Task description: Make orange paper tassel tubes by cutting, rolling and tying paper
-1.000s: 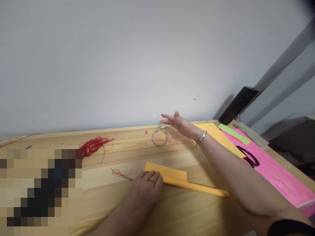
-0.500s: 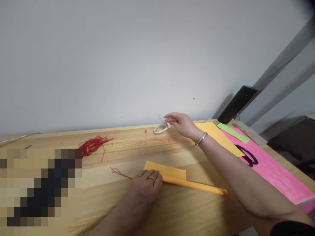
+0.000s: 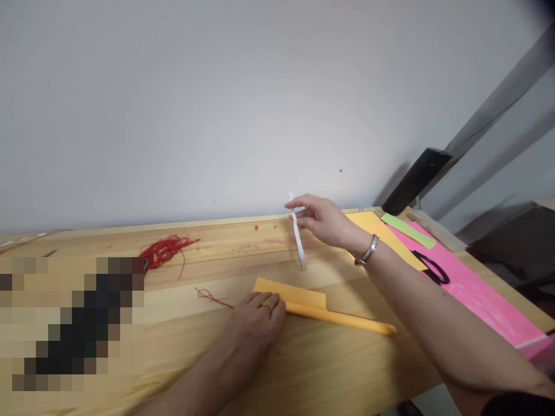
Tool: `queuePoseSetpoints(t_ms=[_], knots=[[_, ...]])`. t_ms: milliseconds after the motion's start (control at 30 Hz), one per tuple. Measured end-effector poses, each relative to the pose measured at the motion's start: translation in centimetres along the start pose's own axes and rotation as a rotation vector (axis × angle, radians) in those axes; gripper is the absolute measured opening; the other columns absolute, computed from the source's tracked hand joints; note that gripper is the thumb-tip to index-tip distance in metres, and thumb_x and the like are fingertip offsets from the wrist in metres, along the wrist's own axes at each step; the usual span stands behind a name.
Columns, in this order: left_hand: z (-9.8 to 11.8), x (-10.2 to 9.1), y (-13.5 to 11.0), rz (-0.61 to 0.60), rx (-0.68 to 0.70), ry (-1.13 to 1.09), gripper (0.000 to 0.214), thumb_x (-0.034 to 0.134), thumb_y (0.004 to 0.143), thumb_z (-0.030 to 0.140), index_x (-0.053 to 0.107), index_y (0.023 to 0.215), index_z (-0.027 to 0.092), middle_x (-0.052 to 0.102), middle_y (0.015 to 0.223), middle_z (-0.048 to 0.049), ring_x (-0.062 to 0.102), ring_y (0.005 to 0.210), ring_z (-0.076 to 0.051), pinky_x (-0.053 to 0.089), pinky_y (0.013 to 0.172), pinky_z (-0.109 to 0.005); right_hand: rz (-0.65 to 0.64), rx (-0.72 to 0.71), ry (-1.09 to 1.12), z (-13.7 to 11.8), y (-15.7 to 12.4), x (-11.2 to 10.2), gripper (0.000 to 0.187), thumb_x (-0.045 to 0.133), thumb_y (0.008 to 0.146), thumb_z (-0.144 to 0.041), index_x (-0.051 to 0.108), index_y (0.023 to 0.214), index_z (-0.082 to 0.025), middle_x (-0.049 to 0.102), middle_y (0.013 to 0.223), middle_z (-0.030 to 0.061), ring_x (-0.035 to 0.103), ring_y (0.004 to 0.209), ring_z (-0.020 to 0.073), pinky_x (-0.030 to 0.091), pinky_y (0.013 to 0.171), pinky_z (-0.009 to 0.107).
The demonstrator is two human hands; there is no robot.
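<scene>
In the head view, my right hand (image 3: 318, 218) is raised over the back of the table, thumb and fingers pinched on a narrow white roll of tape (image 3: 299, 242). The roll hangs edge-on below the fingertips, and a pale loose end sticks up above them. My left hand (image 3: 258, 323) presses down on a rolled orange-yellow paper (image 3: 342, 320), whose flat flap (image 3: 303, 294) stands out behind the roll. From beside the left hand a thin red string (image 3: 212, 296) runs out to a loop; where it meets the paper is hidden under the hand.
A tangle of red string (image 3: 167, 253) lies at the back left. To the right are a yellow sheet (image 3: 381, 237), a green strip (image 3: 410, 230), pink paper (image 3: 481, 294) and black-handled scissors (image 3: 436, 268). A black cylinder (image 3: 416, 182) stands by the wall. A pixelated patch covers the lower left.
My right hand has lifted the tape roll off the table and turned it from lying flat to hanging edge-on. My left hand stays on the rolled paper.
</scene>
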State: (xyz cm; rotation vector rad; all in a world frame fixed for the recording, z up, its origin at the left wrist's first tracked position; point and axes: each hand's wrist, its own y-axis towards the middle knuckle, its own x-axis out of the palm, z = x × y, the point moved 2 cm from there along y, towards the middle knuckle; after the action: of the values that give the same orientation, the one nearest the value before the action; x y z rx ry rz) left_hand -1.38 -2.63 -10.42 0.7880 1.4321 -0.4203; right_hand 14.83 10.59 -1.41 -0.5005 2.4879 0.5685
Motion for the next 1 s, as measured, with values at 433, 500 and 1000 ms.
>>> queuePoseSetpoints(t_ms=[433,500,1000], knots=[[-0.1,-0.9,0.1,-0.023,-0.157,-0.08,0.023,0.039,0.076,0.004,0.058,0.073,0.017,0.046,0.136,-0.0152,0.064,0.072,-0.02,0.047,0.059,-0.032,-0.099,-0.148,0.108,-2.8,-2.7,1.4,0.035,0.041,0.084,-0.006,0.056,0.111,-0.023,0.052,0.114,0.0055,0.058,0.095,0.0126,0.053,0.083,0.033],[0.0,-1.0,0.1,-0.057,-0.173,-0.086,0.022,0.04,0.076,0.003,0.058,0.072,0.016,0.046,0.135,-0.0172,0.065,0.072,-0.02,0.046,0.059,-0.031,-0.109,-0.143,0.124,-2.7,-3.2,1.7,0.035,0.041,0.085,-0.008,0.055,0.112,-0.024,0.052,0.116,0.0052,0.058,0.095,0.0125,0.052,0.084,0.033],[0.0,-0.9,0.1,0.07,-0.144,-0.11,0.025,0.039,0.084,0.011,0.062,0.084,0.017,0.056,0.128,-0.0086,0.062,0.076,-0.017,0.049,0.065,-0.032,-0.164,-0.012,0.223,-2.8,-4.1,3.2,0.031,0.044,0.085,-0.013,0.052,0.115,-0.02,0.062,0.082,0.0011,0.058,0.075,0.0113,0.049,0.077,0.034]])
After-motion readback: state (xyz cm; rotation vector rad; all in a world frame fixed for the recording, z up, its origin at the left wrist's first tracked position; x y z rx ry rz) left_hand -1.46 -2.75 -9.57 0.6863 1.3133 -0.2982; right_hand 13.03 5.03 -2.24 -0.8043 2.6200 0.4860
